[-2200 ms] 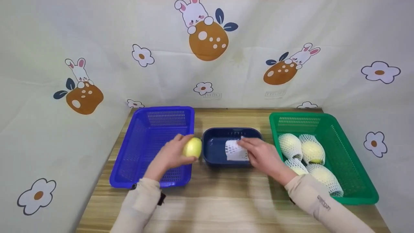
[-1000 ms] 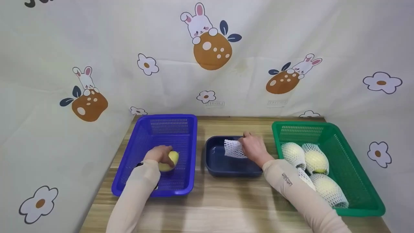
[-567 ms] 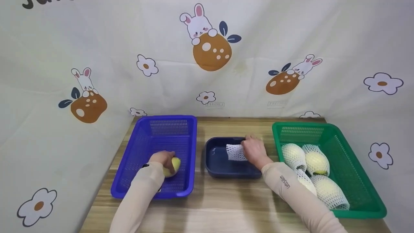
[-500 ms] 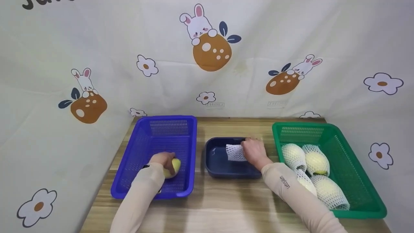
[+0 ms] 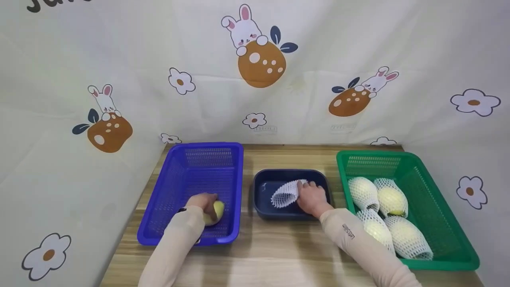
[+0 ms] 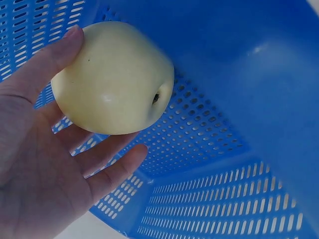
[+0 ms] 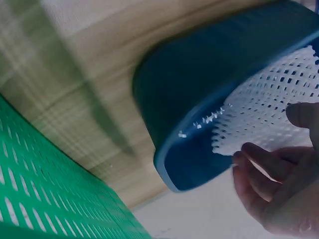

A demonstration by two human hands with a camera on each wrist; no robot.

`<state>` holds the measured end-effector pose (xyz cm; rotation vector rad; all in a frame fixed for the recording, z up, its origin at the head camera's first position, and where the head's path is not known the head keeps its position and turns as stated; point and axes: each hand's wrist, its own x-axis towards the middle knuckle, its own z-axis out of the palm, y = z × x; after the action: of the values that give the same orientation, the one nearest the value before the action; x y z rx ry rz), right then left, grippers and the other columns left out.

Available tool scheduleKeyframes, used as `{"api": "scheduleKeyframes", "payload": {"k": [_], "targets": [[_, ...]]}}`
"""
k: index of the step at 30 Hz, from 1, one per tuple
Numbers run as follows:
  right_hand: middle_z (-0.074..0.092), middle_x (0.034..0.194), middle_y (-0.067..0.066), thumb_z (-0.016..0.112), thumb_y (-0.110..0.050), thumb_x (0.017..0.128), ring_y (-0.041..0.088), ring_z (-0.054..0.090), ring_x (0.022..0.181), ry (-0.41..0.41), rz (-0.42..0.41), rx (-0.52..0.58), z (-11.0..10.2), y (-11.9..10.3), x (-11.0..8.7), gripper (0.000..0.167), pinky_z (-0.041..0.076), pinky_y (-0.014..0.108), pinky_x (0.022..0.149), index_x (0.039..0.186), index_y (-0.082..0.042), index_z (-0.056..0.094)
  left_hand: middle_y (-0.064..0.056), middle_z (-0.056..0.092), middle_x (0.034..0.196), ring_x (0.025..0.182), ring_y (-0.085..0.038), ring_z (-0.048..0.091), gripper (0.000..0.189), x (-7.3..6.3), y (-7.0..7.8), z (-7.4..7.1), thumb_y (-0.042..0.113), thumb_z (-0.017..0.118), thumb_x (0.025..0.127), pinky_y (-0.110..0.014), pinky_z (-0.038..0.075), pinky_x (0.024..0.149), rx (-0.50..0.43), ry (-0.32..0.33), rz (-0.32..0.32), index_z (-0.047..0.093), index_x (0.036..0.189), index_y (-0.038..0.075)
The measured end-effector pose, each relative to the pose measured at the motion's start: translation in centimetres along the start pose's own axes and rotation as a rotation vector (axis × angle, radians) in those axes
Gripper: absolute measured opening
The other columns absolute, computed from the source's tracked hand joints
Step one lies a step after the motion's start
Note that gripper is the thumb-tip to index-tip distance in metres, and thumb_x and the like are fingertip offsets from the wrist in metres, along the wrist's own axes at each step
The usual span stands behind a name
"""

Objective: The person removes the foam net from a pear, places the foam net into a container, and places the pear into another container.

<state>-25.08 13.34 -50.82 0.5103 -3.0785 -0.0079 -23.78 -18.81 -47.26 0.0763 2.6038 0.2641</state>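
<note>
In the head view my left hand [image 5: 202, 202] is down inside the blue basket [image 5: 240, 187], holding a pale yellow apple [image 5: 218, 212]. The left wrist view shows the thumb along one side of the apple [image 6: 117, 79] and the fingers beneath it, with its dimple facing outward. My right hand [image 5: 311, 196] reaches into the dark blue tray [image 5: 261, 213] and pinches a white foam net sleeve [image 5: 285, 195]. Seen from the right wrist, the thumb lies over the sleeve [image 7: 269, 104] and the curled fingers are at its lower edge. The sleeve's round end gapes toward the left.
To the right stands a green basket [image 5: 442, 207] with several pale fruits [image 5: 402, 235] in white foam nets. All three containers stand on a wooden table [image 5: 275, 255], the tray between the two baskets. A patterned cloth [image 5: 310, 52] hangs behind.
My left hand has carried the apple from beside the tray into the blue basket, then slightly nearer. My right hand has stayed at the tray, where the sleeve has turned and its end has opened out.
</note>
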Motion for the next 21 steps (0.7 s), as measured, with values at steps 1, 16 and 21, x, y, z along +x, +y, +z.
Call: {"api": "scheduleKeyframes", "payload": {"k": [1, 16, 21], "targets": [[0.055, 0.108, 0.018, 0.056, -0.025, 0.080, 0.035, 0.047, 0.100, -0.055, 0.007, 0.004, 0.1, -0.1, -0.2, 0.051, 0.041, 0.048, 0.076, 0.123, 0.001, 0.047, -0.014, 0.055, 0.111, 0.099, -0.030, 0.049, 0.071, 0.0, 0.0, 0.1, 0.017, 0.079, 0.059, -0.044, 0.039, 0.084, -0.006, 0.001, -0.003, 0.050, 0.123, 0.010], [0.047, 0.120, 0.017, 0.051, -0.020, 0.082, 0.038, 0.040, 0.109, -0.305, -0.013, 0.026, 0.2, -0.2, -0.4, 0.045, 0.037, 0.053, 0.080, 0.126, -0.011, 0.048, -0.016, 0.053, 0.113, 0.104, -0.033, 0.048, 0.070, 0.6, 0.3, 1.0, 0.019, 0.078, 0.061, -0.047, 0.038, 0.085, 0.028, 0.010, 0.031, 0.049, 0.124, 0.008], [0.049, 0.118, 0.017, 0.050, -0.016, 0.081, 0.037, 0.042, 0.108, -0.237, -0.032, 0.061, -0.2, 0.0, -0.4, 0.043, 0.038, 0.053, 0.080, 0.123, -0.010, 0.050, -0.016, 0.053, 0.110, 0.100, -0.033, 0.049, 0.065, 0.7, 0.2, 1.5, 0.023, 0.076, 0.062, -0.047, 0.039, 0.082, 0.071, 0.026, 0.062, 0.051, 0.120, 0.006]]}}
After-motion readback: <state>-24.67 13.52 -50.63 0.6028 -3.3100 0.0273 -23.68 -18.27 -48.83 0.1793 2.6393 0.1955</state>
